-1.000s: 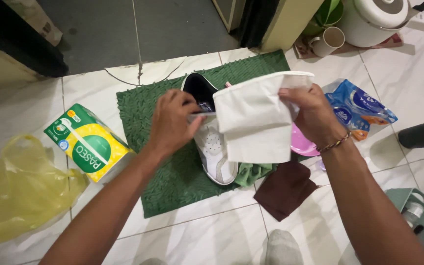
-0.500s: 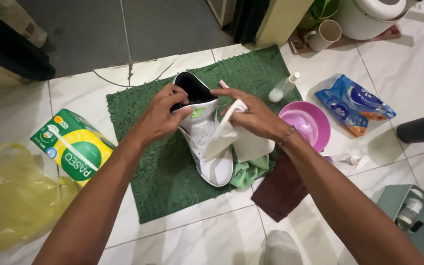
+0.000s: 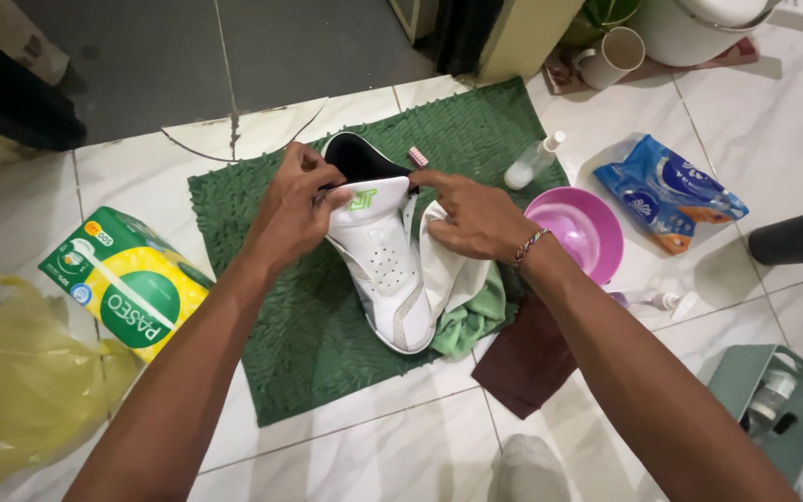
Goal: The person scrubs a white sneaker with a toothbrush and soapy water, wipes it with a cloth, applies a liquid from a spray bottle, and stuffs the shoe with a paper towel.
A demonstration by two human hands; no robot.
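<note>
A white sneaker (image 3: 384, 270) was held on the green mat (image 3: 271, 307). Left hand (image 3: 292, 216) fingers were pinched closed on its tongue; right hand (image 3: 476, 218) pressed a white cloth (image 3: 448, 270) against its side, fingers loosely curled.

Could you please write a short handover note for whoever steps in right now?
Left hand pinches the tongue of the white shoe, holding it up on the green mat.
Right hand presses a white cloth against the shoe's side.
Pink bowl, spray bottle and blue pouch sit to the right.
Done: shoe and cloth in hand. Left: cannot tell how much is wiped.
</note>
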